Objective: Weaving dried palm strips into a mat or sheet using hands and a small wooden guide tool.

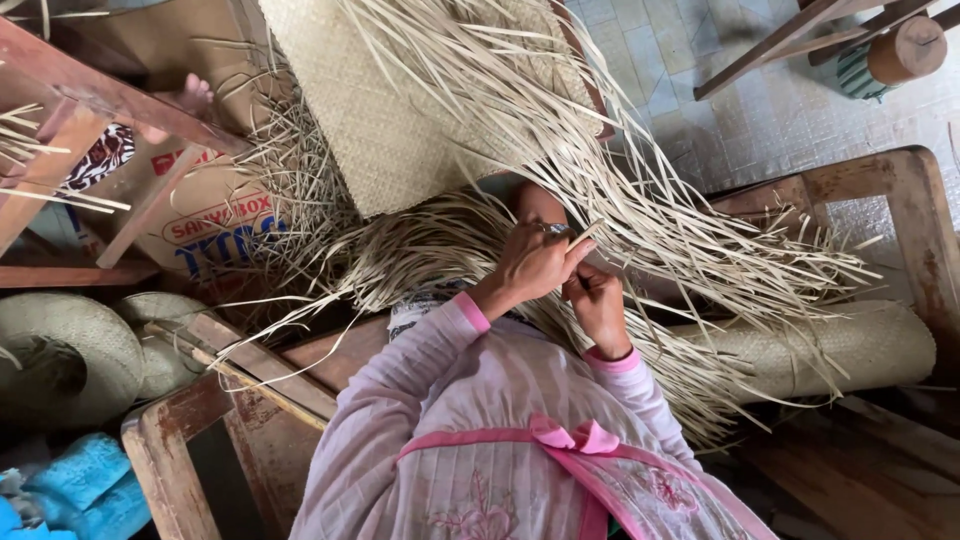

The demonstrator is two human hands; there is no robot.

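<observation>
- A partly woven mat (400, 110) lies in the upper middle of the frame, its loose straw strips (690, 240) fanning down and right across the lap and over both hands
- A rolled mat (850, 345) lies at the right, behind the strips; a woven hat (60, 350) sits at the left edge, a printed cardboard box (215, 225) above it, blue cloth (85, 490) in the lower left corner
- The left hand (535, 262) is closed, pinching strips at the frame's centre, a ring on one finger
- The right hand (597, 305), just below and touching it, is curled around strips too
- Both pink sleeves (400, 390) rise from the bottom
- A worn wooden frame (900, 190) surrounds the work; pale tiled floor (720, 90) shows at the upper right
</observation>
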